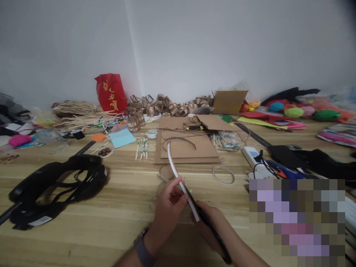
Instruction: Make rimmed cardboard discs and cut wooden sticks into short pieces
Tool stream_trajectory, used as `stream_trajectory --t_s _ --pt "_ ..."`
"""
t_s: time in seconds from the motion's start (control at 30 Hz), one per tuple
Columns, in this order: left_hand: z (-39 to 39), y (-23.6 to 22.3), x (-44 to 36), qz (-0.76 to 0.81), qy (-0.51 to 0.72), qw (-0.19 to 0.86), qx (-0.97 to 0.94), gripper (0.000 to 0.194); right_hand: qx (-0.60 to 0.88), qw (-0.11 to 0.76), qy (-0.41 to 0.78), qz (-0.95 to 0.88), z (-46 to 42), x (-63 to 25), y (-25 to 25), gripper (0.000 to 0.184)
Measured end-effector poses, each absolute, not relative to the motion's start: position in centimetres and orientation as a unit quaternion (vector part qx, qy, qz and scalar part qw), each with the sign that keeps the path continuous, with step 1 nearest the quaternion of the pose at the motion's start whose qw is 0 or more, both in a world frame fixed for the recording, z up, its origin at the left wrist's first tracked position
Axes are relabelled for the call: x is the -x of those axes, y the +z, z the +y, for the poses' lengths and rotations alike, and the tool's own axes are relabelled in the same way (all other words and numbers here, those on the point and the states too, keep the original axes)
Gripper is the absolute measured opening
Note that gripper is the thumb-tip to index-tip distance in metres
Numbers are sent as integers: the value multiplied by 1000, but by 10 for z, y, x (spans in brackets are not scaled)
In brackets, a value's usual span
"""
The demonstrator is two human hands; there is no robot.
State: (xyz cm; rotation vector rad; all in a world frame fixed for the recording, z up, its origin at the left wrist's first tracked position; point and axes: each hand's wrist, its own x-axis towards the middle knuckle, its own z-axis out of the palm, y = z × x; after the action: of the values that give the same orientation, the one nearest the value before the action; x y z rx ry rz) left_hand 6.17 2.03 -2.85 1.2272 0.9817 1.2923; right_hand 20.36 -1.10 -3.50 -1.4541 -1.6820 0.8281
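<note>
My left hand pinches a long narrow strip with a white face, which rises from my hands toward the cardboard sheets. My right hand is closed around black-handled scissors, whose blades meet the lower end of the strip. A dark watch sits on my left wrist. Under my hands lie round cardboard discs on the wooden table.
Flat cardboard sheets lie just ahead, a tape ring to the right. Black straps lie at left. Small woven cardboard baskets, a red bag, sticks, coloured paper and felt balls line the back wall. A power strip is at right.
</note>
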Motion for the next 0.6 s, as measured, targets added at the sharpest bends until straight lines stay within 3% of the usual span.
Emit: stream_trajectory --t_s 0.5,0.6 --pt "19 -21 -64 405 558 531 -493 56 565 373 317 -665 -8 -213 -54 16" --pt "20 -17 -62 448 554 492 -499 39 563 368 321 -667 -10 -211 -41 18"
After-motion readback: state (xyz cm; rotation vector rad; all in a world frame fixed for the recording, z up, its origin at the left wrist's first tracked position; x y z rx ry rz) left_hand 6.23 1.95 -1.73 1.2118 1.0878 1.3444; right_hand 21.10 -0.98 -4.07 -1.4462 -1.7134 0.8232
